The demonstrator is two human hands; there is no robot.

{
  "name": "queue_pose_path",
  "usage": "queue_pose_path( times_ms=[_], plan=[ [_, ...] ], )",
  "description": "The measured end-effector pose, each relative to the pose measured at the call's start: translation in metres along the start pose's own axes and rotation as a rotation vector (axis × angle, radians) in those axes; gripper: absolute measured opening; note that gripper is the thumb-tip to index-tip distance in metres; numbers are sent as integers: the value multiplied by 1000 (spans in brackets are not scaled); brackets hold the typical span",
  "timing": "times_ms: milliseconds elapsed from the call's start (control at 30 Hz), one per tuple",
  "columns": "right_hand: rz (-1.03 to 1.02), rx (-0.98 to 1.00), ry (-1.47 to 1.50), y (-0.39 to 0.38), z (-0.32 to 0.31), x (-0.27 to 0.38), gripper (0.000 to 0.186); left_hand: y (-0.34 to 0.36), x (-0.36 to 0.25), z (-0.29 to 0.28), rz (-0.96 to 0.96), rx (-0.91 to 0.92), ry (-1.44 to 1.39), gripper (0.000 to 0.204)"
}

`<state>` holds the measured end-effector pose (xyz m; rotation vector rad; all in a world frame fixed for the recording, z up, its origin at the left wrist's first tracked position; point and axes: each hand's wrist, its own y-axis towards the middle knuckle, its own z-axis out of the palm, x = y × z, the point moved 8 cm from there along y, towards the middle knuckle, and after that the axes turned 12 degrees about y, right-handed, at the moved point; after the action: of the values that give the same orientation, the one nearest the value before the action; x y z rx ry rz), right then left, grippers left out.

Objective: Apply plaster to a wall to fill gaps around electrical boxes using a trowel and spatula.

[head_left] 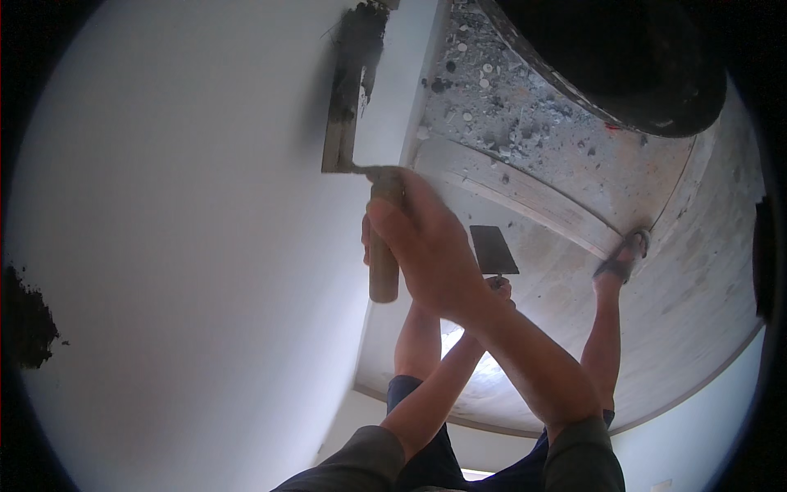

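Note:
My right hand is closed round the wooden handle of a plastering trowel. Its narrow-looking metal blade lies against or close to the white wall, pointing up. Dark wet mortar shows at the blade's upper end; I cannot tell how much is on the blade and how much on the wall. Lower and farther right, my left hand grips a putty knife with a wide, dark, flat blade. My right forearm crosses in front and partly hides that hand and the handle.
A large black tub fills the upper right. Below it, dark crumbs and pale bits litter the dusty floor. A pale board lies slantwise, ending by my shod foot. Another dark patch marks the wall at far left.

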<state>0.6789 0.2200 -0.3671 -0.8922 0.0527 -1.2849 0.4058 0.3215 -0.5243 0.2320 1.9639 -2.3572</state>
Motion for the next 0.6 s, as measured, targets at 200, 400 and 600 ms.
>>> queue_pose_path(
  times_ms=[200,400,600],
  plan=[
    [-88,38,233,3,-18,-10,39,-7,0,11,-50,168,-368,16],
    [17,44,270,37,-56,-33,39,-15,-14,20,81,98,-13,27],
    [15,61,268,52,-48,-38,38,-18,-16,9,65,46,-48,27]
  ],
)
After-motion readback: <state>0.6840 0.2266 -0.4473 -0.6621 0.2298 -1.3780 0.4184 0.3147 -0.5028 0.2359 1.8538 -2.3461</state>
